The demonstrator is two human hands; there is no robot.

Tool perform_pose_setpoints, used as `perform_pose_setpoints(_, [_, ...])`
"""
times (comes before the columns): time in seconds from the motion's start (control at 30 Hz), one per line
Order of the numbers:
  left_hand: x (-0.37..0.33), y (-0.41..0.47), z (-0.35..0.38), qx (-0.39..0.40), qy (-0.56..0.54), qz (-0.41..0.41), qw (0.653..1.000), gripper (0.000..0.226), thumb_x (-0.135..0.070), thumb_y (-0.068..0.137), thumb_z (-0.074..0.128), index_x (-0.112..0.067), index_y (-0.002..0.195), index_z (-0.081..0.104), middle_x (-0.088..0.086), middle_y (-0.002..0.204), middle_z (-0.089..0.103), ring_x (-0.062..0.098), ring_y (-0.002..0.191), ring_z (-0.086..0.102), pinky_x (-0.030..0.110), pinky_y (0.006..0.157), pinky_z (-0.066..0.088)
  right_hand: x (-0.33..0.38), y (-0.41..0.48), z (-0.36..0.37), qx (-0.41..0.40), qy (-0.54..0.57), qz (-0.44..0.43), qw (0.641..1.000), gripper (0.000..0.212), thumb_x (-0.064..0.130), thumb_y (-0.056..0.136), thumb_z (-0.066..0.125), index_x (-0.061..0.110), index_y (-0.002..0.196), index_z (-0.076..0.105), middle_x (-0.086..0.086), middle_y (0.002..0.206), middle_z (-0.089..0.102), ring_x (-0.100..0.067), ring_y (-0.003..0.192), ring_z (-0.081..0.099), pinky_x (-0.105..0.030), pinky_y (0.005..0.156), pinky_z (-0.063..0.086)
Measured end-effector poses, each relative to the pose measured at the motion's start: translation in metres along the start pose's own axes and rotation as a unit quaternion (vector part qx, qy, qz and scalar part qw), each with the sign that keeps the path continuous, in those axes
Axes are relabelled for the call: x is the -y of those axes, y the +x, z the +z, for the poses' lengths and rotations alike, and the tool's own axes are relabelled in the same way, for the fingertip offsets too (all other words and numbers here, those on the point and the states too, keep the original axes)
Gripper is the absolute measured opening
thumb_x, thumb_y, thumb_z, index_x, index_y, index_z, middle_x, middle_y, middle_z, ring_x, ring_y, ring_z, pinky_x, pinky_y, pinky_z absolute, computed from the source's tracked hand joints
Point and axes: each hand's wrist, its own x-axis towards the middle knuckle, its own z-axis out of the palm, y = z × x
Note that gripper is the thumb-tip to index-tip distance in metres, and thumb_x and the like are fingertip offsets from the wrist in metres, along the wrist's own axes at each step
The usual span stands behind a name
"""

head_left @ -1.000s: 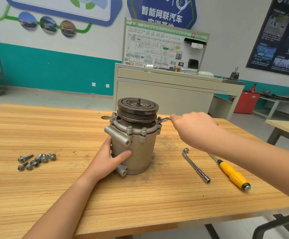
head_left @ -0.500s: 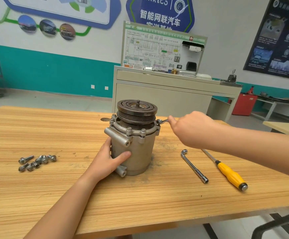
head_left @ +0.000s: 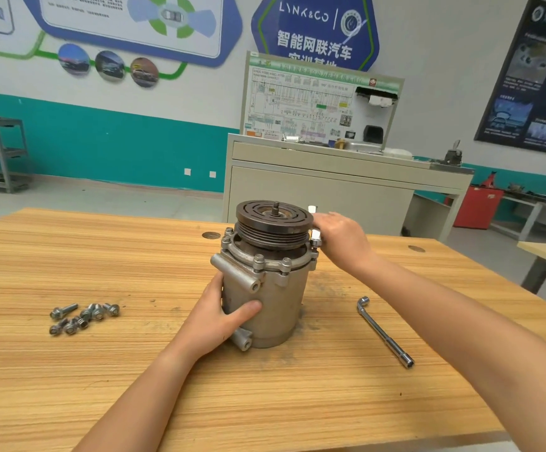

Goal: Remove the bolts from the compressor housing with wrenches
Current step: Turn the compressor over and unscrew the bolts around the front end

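Left hand (head_left: pixel 222 316) grips the housing (head_left: pixel 275 308) body — probably heavy, rigid, smooth metal. Right hand (head_left: pixel 340 239) clasps the wrench (head_left: pixel 316 235).

The right hand (head_left: pixel 340 239) has closed in on the pulley's (head_left: pixel 273 223) 3 o'clock side, swinging the wrench (head_left: pixel 315 237) handle from 3 o'clock toward 12 o'clock.

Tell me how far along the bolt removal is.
Done: several loose bolts lie on the table, left of the compressor housing. In hand: the left hand grips the housing while the right hand holds a wrench at the flange's right side. Left: at least three flange bolts are seated along the front and left rim. The L-shaped socket wrench lies unused.
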Motion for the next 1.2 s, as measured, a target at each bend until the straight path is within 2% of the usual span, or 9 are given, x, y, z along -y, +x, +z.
perform_pose_setpoints(0.1, [-0.001, -0.001, 0.000, 0.002, -0.001, -0.007, 1.000, 0.048, -0.030, 0.079, 0.072, -0.049, 0.109, 0.040, -0.021, 0.118, 0.054, -0.023, 0.101, 0.047, -0.002, 0.072, 0.039, -0.001, 0.001, -0.003, 0.025, -0.020, 0.032, 0.999, 0.035, -0.005, 0.087, 0.046, 0.006, 0.116, 0.061, -0.013, 0.106, 0.068, -0.029, 0.097, 0.062, -0.040, 0.080, 0.049])
perform_pose_setpoints(0.27, [-0.003, -0.001, 0.001, -0.001, 0.002, -0.005, 1.000, 0.045, -0.030, 0.080, 0.072, -0.049, 0.106, 0.040, -0.023, 0.116, 0.053, -0.025, 0.097, 0.047, -0.003, 0.069, 0.039, -0.013, -0.017, -0.046, -0.012, 0.005, 0.145, 0.989, 0.026, 0.021, 0.099, 0.034, 0.006, 0.116, 0.046, -0.008, 0.068, 0.056, -0.030, 0.063, 0.056, -0.034, 0.054, 0.039])
perform_pose_setpoints(0.43, [-0.004, -0.003, 0.000, 0.003, -0.009, -0.011, 1.000, 0.044, -0.032, 0.080, 0.071, -0.049, 0.106, 0.040, -0.023, 0.115, 0.054, -0.011, 0.104, 0.051, 0.004, 0.072, 0.042, 0.010, -0.047, -0.082, 0.114, -0.170, 0.121, 0.971, 0.015, 0.008, 0.093, 0.038, 0.013, 0.105, 0.044, 0.003, 0.056, 0.038, -0.017, 0.048, 0.038, -0.029, 0.042, 0.025])
perform_pose_setpoints(0.6, [-0.005, -0.003, 0.000, 0.003, -0.006, -0.009, 1.000, 0.047, -0.031, 0.081, 0.070, -0.046, 0.112, 0.039, -0.022, 0.118, 0.053, -0.012, 0.105, 0.048, 0.006, 0.076, 0.041, 0.039, -0.049, -0.087, 0.193, -0.209, 0.094, 0.954, 0.030, -0.003, 0.086, 0.038, 0.010, 0.112, 0.046, 0.003, 0.058, 0.030, -0.019, 0.060, 0.041, -0.025, 0.042, 0.021])
perform_pose_setpoints(0.8, [-0.003, -0.002, 0.000, 0.000, -0.003, -0.012, 1.000, 0.053, -0.034, 0.080, 0.071, -0.041, 0.120, 0.037, -0.021, 0.119, 0.053, -0.012, 0.106, 0.047, 0.009, 0.078, 0.040, 0.065, -0.039, -0.094, 0.274, -0.268, 0.075, 0.921, 0.035, -0.003, 0.089, 0.039, 0.000, 0.124, 0.044, -0.003, 0.068, 0.039, -0.022, 0.071, 0.046, -0.028, 0.055, 0.035])
perform_pose_setpoints(0.93, [-0.002, -0.001, 0.001, -0.003, -0.003, -0.010, 1.000, 0.054, -0.032, 0.080, 0.071, -0.037, 0.122, 0.038, -0.020, 0.119, 0.053, -0.004, 0.108, 0.050, 0.013, 0.082, 0.041, 0.082, -0.031, -0.088, 0.328, -0.312, 0.043, 0.890, 0.046, -0.006, 0.090, 0.040, -0.010, 0.135, 0.030, -0.018, 0.121, 0.052, -0.030, 0.104, 0.056, -0.030, 0.061, 0.038])
perform_pose_setpoints(1.03, [-0.004, -0.001, 0.001, -0.003, -0.001, -0.009, 1.000, 0.052, -0.032, 0.080, 0.071, -0.039, 0.119, 0.038, -0.022, 0.116, 0.053, -0.011, 0.105, 0.049, 0.008, 0.077, 0.041, 0.070, -0.031, -0.092, 0.312, -0.337, -0.008, 0.888, 0.040, -0.003, 0.091, 0.039, -0.001, 0.131, 0.041, -0.006, 0.091, 0.055, -0.025, 0.081, 0.057, -0.025, 0.052, 0.035])
perform_pose_setpoints(1.1, [-0.004, -0.001, 0.001, -0.002, -0.006, -0.009, 1.000, 0.049, -0.031, 0.080, 0.071, -0.041, 0.115, 0.039, -0.022, 0.116, 0.054, -0.016, 0.101, 0.048, 0.006, 0.075, 0.041, 0.053, -0.035, -0.095, 0.293, -0.349, -0.024, 0.890, 0.041, -0.001, 0.092, 0.037, 0.001, 0.133, 0.037, -0.002, 0.065, 0.037, -0.019, 0.059, 0.043, -0.024, 0.041, 0.026])
perform_pose_setpoints(1.2, [-0.005, -0.002, 0.001, 0.001, -0.015, -0.010, 1.000, 0.045, -0.030, 0.080, 0.072, -0.044, 0.110, 0.041, -0.020, 0.116, 0.055, -0.013, 0.103, 0.050, 0.008, 0.076, 0.043, 0.021, -0.036, -0.089, 0.265, -0.361, -0.025, 0.893, 0.037, 0.001, 0.091, 0.037, 0.007, 0.127, 0.034, 0.002, 0.059, 0.032, -0.015, 0.046, 0.032, -0.027, 0.039, 0.019])
